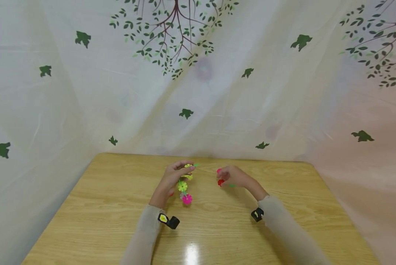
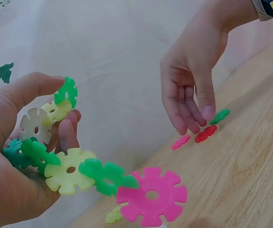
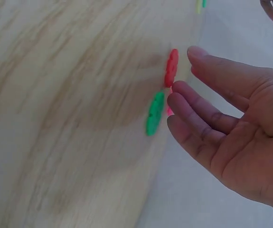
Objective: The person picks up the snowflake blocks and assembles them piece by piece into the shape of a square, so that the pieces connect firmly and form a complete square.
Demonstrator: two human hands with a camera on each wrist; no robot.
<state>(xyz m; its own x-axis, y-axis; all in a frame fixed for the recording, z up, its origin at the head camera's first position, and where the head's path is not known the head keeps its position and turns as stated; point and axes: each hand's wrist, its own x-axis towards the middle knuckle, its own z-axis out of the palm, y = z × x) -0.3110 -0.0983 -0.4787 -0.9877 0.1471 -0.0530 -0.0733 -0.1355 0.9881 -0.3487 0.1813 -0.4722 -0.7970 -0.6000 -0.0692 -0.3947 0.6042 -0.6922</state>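
My left hand (image 1: 171, 180) holds a chain of interlocking flower-shaped plastic discs (image 2: 70, 178). The thumb and fingers pinch its green end disc (image 2: 66, 91). From there the chain runs through pale, yellow and green discs across the palm to a bright pink disc (image 2: 134, 199) at the other end. Over the table, my right hand (image 1: 235, 176) hovers with thumb and fingers apart and nothing between them. Close to its fingertips lie a red disc (image 3: 172, 69), a green disc (image 3: 155, 114) and a pink disc (image 2: 180, 142), the last partly hidden in the right wrist view.
A yellow disc (image 2: 113, 216) lies on the wooden table (image 1: 118, 221) below the chain. Part of a red piece (image 1: 171, 194) shows beside my left wrist. Behind the table's far edge hangs a pale cloth (image 1: 217, 121) printed with leaves and birds.
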